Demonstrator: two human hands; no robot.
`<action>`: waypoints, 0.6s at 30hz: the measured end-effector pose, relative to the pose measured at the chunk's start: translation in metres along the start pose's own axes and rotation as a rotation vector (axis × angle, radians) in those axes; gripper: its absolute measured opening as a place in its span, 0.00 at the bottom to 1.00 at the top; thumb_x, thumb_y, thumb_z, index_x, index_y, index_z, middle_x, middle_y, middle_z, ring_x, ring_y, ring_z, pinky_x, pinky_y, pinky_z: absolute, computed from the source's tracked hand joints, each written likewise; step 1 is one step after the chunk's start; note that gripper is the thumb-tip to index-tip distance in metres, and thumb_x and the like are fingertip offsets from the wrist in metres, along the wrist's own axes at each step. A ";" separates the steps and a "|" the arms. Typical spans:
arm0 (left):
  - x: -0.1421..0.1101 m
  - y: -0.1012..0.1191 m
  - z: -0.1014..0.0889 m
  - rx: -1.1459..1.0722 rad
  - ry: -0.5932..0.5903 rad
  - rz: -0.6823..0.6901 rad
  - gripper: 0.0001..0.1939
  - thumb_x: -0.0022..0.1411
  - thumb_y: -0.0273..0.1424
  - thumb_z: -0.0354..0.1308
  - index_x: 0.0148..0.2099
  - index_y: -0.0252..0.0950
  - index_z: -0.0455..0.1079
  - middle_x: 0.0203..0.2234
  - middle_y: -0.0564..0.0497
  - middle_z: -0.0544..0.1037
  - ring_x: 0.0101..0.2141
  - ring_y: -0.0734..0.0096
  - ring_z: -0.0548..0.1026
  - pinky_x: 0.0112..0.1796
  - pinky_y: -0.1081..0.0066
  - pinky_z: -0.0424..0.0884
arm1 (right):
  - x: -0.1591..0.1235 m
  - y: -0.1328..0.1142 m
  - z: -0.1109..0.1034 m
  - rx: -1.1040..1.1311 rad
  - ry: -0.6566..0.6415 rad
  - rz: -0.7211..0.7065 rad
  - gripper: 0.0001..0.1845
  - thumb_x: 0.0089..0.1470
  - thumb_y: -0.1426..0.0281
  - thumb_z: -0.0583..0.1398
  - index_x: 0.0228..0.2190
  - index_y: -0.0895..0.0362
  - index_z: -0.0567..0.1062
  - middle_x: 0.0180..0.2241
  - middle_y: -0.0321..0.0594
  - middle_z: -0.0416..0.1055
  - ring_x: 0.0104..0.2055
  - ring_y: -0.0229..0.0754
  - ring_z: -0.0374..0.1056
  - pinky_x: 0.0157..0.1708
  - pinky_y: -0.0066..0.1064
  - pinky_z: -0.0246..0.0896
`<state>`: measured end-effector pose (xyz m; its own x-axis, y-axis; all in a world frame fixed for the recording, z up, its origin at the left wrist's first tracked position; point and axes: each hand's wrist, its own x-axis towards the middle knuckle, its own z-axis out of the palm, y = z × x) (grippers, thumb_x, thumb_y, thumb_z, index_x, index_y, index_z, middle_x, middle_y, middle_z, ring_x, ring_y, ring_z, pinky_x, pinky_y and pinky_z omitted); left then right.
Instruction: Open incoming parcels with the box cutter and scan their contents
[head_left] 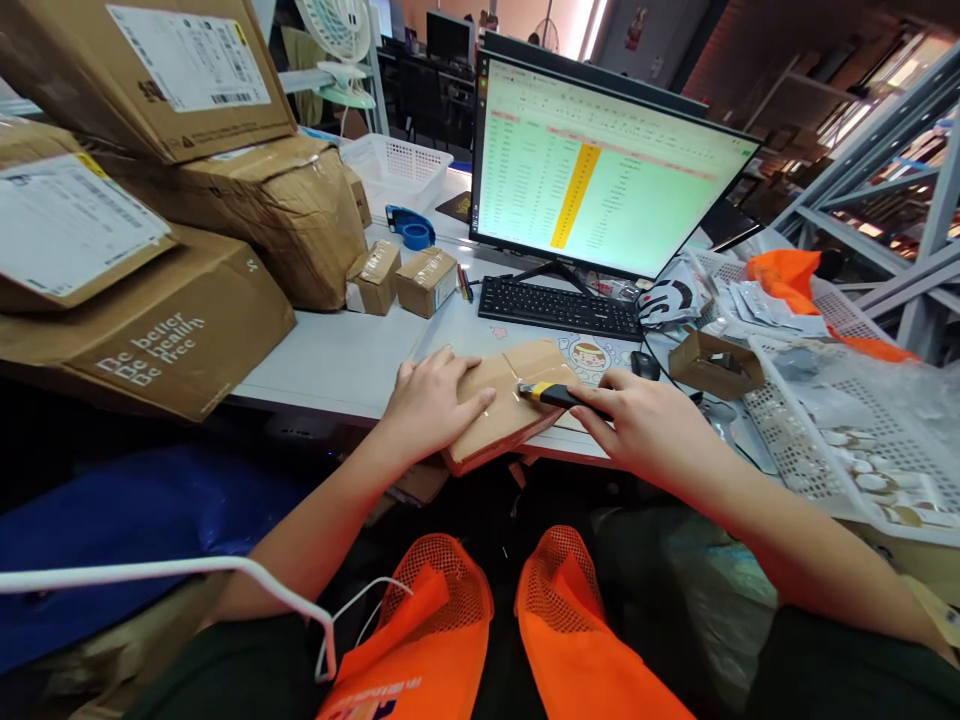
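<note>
A flat cardboard box (517, 365) lies at the table's front edge, its near corner jutting past it. Clear tape runs over its top. My left hand (435, 400) rests on the box's left side, fingers on the top, thumb pointing right. A utility knife (551, 394) with a black and yellow handle is gripped in my right hand (637, 415). Its tip meets the top of the box near the middle; the blade itself is too small to make out.
Large cartons (217, 290) are stacked on the left. Two small boxes (426, 282), a keyboard (559, 308) and a monitor (600, 170) stand behind. At right are a mouse (645, 365), a small open box (715, 365) and a white basket (810, 440) of small items.
</note>
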<state>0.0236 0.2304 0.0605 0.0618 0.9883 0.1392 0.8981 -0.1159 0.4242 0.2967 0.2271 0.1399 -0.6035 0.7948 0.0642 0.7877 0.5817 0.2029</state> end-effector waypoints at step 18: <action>0.026 0.021 -0.022 0.288 -0.148 0.080 0.31 0.70 0.54 0.50 0.55 0.33 0.77 0.50 0.39 0.79 0.49 0.45 0.77 0.48 0.55 0.70 | 0.013 0.155 0.176 0.334 -0.091 0.622 0.25 0.66 0.59 0.57 0.56 0.57 0.81 0.50 0.56 0.79 0.52 0.56 0.75 0.49 0.40 0.67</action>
<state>0.0344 0.2515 0.0930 0.1809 0.9833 0.0217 0.9727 -0.1821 0.1438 0.4325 0.3576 0.0004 -0.0282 0.9995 -0.0141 0.9874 0.0257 -0.1561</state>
